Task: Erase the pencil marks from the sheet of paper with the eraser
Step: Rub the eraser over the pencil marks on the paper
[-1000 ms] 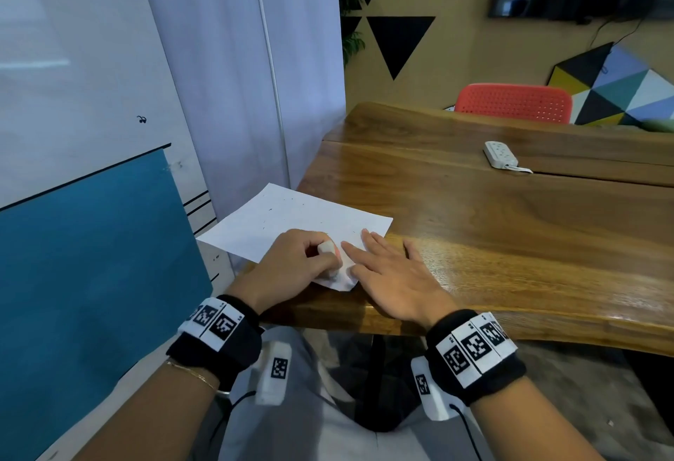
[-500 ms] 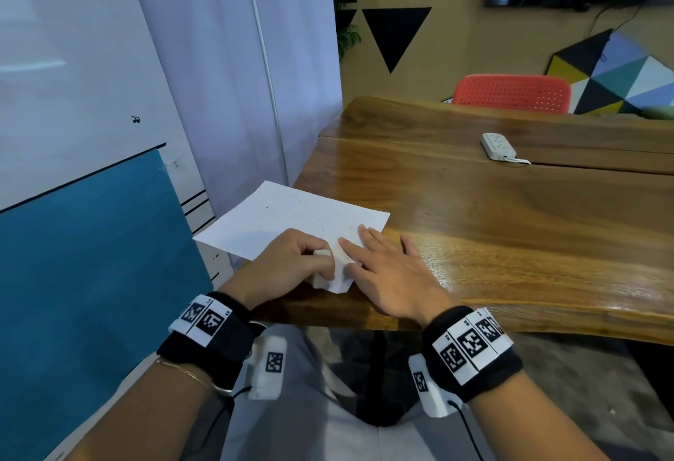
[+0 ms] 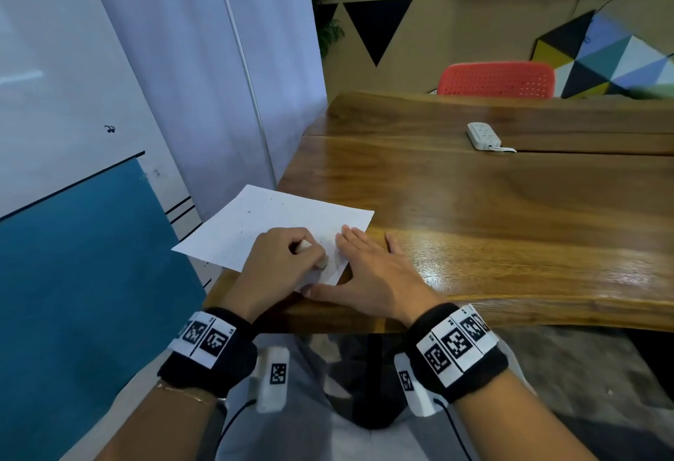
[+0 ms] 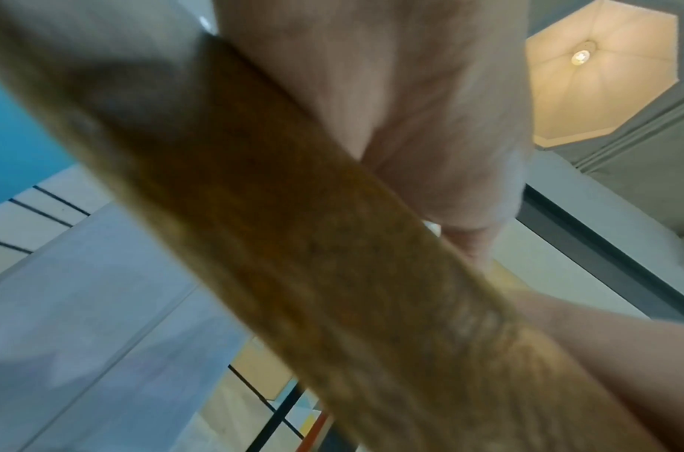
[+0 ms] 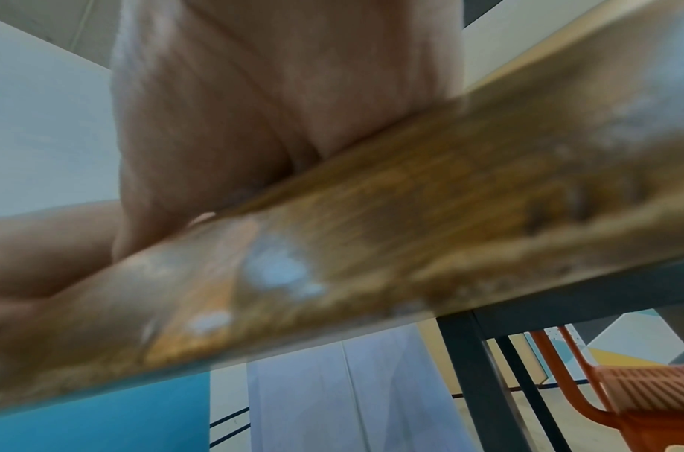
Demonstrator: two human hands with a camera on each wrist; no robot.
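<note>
Pinching the eraser (image 3: pixel 303 246), the left hand (image 3: pixel 277 263) works the paper's (image 3: pixel 255 227) near-right corner, just left of the flat, spread right hand (image 3: pixel 368 271) pinning it.

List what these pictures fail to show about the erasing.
- Head view: the eraser is mostly hidden in the left hand; its contact with the sheet of paper is covered.
- Pencil marks: too small to read.
- Paper's near corner: under the right hand.
- Both wrist views: blurred table edge blocks everything.
</note>
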